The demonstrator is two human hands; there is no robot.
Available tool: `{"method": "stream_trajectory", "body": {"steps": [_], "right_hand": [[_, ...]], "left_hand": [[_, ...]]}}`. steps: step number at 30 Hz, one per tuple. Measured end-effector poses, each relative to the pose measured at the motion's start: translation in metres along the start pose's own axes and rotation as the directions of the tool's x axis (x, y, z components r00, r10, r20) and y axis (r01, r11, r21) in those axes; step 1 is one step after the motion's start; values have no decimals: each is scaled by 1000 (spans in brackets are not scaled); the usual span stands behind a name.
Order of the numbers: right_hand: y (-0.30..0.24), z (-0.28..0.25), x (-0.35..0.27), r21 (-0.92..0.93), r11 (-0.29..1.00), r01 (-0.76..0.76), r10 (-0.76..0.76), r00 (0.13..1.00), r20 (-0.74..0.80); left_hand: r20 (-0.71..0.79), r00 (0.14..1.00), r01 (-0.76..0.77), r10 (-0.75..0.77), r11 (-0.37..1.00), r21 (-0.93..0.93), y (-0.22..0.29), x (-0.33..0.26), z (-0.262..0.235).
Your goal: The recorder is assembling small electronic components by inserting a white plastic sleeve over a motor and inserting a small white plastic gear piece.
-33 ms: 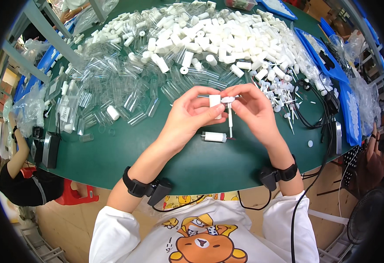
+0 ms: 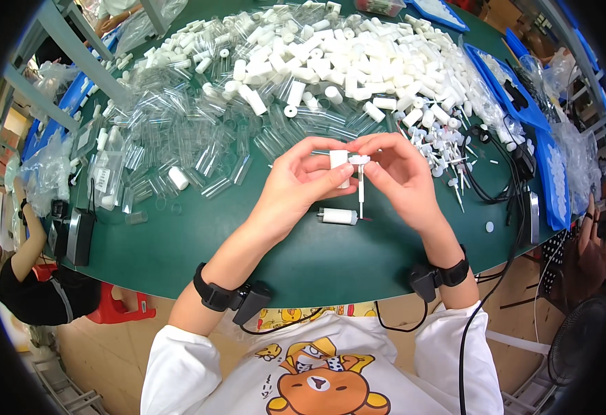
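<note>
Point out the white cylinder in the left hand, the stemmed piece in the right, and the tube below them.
White cylinder (image 2: 338, 162), head view, its side.
Stemmed piece (image 2: 361, 190), head view, its stem.
Tube (image 2: 337, 216), head view, its white middle.

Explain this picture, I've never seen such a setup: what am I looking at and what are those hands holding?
A person works bare-handed, seen from a fisheye camera on their head, so straight edges bend. The left hand holds a white cylinder; the right hand pinches a thin white stem with a wider head. Below them, a clear tube with a white core lies on the dark green table. Beyond sit a heap of white cylinders, clear tubes toward the left, and thin white stemmed parts toward the right.
</note>
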State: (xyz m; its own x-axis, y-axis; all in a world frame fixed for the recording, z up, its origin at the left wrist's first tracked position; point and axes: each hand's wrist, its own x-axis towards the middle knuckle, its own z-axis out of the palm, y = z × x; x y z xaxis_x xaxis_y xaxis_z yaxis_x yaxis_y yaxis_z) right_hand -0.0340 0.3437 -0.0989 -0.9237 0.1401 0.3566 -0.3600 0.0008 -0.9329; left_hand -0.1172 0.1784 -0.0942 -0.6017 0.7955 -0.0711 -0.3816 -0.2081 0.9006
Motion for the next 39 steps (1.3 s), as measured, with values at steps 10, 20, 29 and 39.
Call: {"method": "stream_trajectory", "body": {"steps": [10,20,29,39], "right_hand": [[-1,14,-4,-235,950,206,-211,978,6],[3,12,-4,-297,923,244,-273,960,-59],[2,9,-2,-283,927,245,-277,957,-82],[-2,8,-4,-309,904,294,-328,943,-63]], "left_hand": [[49,999,10,-9,1000,-16,-6,-1,-5],[105,993,66,-56,994,-90,-6,-3,0],[132,990,69,-56,993,-96,-3,-4,2],[151,988,-4,16,997,-82,-5,-7,8]]}}
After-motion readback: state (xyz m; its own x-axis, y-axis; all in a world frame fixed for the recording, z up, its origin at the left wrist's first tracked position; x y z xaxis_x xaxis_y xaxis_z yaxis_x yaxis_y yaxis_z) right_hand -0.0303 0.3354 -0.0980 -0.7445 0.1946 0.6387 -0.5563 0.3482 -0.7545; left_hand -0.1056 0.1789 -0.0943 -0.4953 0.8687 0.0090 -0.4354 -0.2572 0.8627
